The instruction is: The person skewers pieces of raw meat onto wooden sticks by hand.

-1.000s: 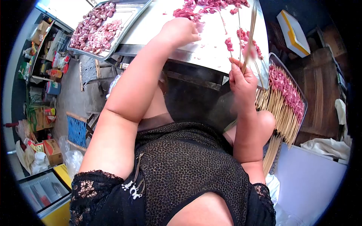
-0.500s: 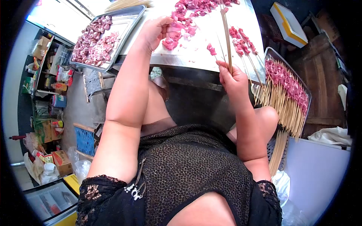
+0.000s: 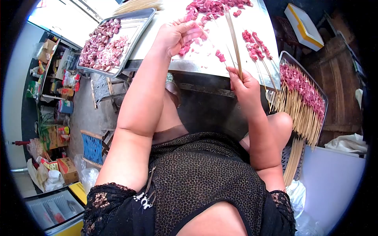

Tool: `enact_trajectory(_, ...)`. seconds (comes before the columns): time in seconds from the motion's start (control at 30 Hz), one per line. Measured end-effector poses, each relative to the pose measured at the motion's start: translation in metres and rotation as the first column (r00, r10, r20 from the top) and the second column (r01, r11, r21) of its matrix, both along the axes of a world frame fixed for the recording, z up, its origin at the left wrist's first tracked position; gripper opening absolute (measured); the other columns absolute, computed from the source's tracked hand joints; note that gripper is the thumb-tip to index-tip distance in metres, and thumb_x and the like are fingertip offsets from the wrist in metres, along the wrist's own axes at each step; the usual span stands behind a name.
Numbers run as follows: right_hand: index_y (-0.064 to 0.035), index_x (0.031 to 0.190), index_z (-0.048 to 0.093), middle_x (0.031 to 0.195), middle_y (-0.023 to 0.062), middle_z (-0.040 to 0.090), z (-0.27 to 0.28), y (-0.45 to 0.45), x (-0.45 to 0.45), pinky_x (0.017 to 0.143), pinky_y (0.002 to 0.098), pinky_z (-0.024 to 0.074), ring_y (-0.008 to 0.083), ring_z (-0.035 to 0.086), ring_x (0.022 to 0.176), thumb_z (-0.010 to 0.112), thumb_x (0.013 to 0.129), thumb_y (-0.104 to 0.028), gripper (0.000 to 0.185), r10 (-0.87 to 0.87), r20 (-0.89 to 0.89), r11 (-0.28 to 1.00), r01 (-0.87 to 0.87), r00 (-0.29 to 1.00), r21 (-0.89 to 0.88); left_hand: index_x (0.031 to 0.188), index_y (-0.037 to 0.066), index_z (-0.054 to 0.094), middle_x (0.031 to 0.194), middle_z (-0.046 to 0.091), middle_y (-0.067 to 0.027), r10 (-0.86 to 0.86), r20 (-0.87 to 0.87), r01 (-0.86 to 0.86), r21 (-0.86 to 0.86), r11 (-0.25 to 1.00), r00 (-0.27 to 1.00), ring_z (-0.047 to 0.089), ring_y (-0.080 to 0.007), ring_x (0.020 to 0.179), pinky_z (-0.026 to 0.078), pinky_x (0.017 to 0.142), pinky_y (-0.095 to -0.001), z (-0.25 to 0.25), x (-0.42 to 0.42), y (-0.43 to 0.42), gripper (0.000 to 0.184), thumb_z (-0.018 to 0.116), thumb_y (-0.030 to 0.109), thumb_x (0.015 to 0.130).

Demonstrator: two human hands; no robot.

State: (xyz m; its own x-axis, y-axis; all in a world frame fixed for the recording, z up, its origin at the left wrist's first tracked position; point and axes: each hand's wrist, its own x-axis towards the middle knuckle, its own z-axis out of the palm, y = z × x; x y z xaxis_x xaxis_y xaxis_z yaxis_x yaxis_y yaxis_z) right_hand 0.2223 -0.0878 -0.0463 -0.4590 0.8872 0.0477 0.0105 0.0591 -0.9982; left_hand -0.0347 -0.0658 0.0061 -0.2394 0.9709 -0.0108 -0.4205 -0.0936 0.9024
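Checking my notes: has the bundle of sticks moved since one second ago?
Yes, the bundle of sticks swung left, away from the right edge of the table.

The right hand (image 3: pixel 247 88) holds a bundle of bamboo skewers (image 3: pixel 233 39) at the front edge of the white surface (image 3: pixel 141 53), their far ends toward a heap of raw meat (image 3: pixel 214 7). Just beside the bundle, 1 piece of meat (image 3: pixel 220 56) sits on a thin stick. The left hand (image 3: pixel 173 38) is at the heap's near left side, fingers curled (whether they pinch a piece is hard to tell). Left of it, a metal tray (image 3: pixel 138 28) carries more meat; on the right, loaded skewers (image 3: pixel 252 45) lie near another tray (image 3: pixel 284 54), packed with filled skewers (image 3: pixel 299 82).
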Motion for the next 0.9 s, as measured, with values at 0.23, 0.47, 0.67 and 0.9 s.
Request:
enact_trajectory(0.23,-0.0024,0.102,0.064,0.06,-0.0029,0.051,0.003,-0.002,0.002,0.05,0.0205,0.0384,0.0044,0.046,0.054,0.056,0.088,-0.015,0.021,-0.025,0.079,0.999,0.022,0.997,0.046,0.097,-0.007,0.059,0.09,0.065,-0.0194,0.01,0.018,-0.01,0.003,1.0,1.0,0.067,-0.0231,0.076,0.058,0.064,-0.0257,0.005,0.006,-0.002,0.016,0.054,0.005,0.088)
enact_trajectory(0.47,-0.0019,0.105,0.062,0.062,-0.007,0.045,0.008,0.0,0.008,0.047,0.0161,0.0289,0.0006,0.037,0.053,0.053,0.09,-0.012,0.02,0.004,0.098,0.999,-0.008,0.995,0.037,0.102,-0.007,0.059,0.093,0.065,-0.0177,-0.023,-0.022,0.022,-0.018,1.0,0.999,0.067,-0.022,0.079,0.058,0.066,-0.0285,0.011,0.015,-0.005,0.02,0.057,0.004,0.085)
enact_trajectory(0.67,-0.0008,0.104,0.062,0.063,-0.0069,0.046,0.004,0.002,0.01,0.048,0.0159,0.0288,0.0006,0.038,0.054,0.053,0.09,-0.011,0.02,0.02,0.061,0.999,-0.021,0.998,0.029,0.102,-0.005,0.059,0.094,0.065,-0.0157,-0.091,-0.004,0.09,-0.059,0.994,0.996,0.066,-0.0212,0.082,0.057,0.071,-0.0295,0.011,0.02,-0.008,0.021,0.059,0.003,0.083)
enact_trajectory(0.9,-0.0004,0.106,0.061,0.063,-0.0067,0.045,-0.002,0.001,0.005,0.047,0.0158,0.0275,0.0007,0.037,0.053,0.053,0.091,-0.011,0.02,-0.026,-0.016,0.999,0.026,1.0,0.02,0.109,-0.004,0.054,0.096,0.064,-0.0164,-0.126,-0.135,0.112,-0.106,0.988,0.983,0.066,-0.0215,0.083,0.055,0.076,-0.0302,0.001,0.034,-0.001,0.026,0.055,0.012,0.088)
